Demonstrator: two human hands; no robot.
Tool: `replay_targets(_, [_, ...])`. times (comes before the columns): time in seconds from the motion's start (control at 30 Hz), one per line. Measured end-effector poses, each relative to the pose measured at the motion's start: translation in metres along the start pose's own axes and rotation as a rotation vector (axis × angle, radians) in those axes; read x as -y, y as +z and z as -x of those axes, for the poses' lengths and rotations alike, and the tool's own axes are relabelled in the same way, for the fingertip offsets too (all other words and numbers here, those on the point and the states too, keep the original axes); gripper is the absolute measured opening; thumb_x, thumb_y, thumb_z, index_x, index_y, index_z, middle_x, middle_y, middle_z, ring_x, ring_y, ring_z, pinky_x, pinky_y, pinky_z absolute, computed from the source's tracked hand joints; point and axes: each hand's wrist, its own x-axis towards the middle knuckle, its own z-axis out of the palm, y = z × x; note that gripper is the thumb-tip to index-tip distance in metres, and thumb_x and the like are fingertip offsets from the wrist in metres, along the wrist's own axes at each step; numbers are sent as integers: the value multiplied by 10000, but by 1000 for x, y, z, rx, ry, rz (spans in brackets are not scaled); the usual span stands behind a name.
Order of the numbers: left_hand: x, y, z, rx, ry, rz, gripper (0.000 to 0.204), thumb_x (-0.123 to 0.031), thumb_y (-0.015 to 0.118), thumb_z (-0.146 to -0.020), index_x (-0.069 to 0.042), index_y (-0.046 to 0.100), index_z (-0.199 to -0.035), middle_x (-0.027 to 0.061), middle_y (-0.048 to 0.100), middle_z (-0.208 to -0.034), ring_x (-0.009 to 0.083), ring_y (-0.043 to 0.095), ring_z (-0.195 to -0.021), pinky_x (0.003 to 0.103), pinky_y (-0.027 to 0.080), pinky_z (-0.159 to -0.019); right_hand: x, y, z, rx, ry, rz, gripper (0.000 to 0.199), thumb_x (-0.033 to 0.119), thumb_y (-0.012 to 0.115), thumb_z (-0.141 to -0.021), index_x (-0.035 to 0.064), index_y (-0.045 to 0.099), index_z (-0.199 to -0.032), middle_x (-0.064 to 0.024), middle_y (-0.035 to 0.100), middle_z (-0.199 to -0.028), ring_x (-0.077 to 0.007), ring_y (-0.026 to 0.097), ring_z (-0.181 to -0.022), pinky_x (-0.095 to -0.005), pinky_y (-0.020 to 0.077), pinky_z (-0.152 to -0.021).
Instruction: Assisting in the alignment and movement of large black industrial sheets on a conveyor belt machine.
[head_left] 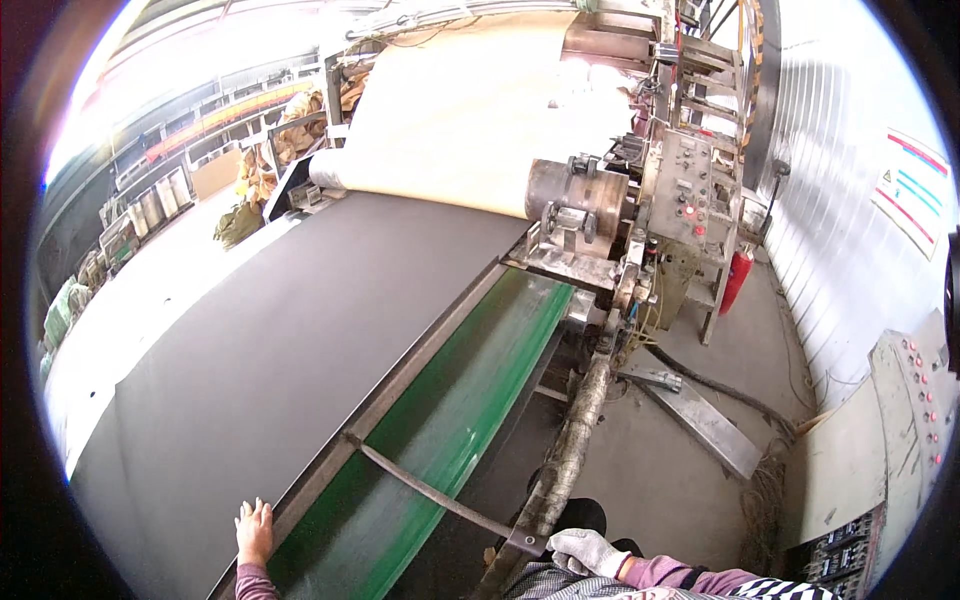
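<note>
My bare left hand lies on the near right edge of a wide dark grey sheet, fingers stretched out and a little apart. A white knitted glove covers my right hand, which is beside the bracketed end of a thin metal bar. Its fingers are curled; whatever may be in them is hidden. The bar crosses a green belt from the sheet's side rail to a worn metal pipe. At the far end, the dark sheet meets a tan sheet that slopes upward.
A metal roller with clamps stands by the sheets' far right corner. Behind it are a button panel and a red fire extinguisher. On the floor lie a metal channel and a dark hose. A control cabinet stands at right.
</note>
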Motion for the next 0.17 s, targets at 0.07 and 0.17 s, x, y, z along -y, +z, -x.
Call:
replay_targets(0.07, [-29, -8, -21, 29, 83, -90, 417, -327, 380, -959, -76, 500, -1270, 211, 444, -1358, 422, 388, -1267, 583, 341, -1002, 0, -1, -1, 22, 14, -14, 236, 277, 551, -901, 77, 641, -988, -6, 610, -689, -59, 470, -449, -214, 342, -380])
replay_targets(0.17, [-74, -19, -63, 127, -90, -1, 599, -480, 289, -969, -41, 430, -1352, 290, 382, -1377, 409, 352, -1300, 506, 263, -1078, 1, -1, -3, 26, 16, -17, 232, 278, 567, -896, 84, 642, -999, -17, 623, -705, -68, 475, -452, -222, 341, -382])
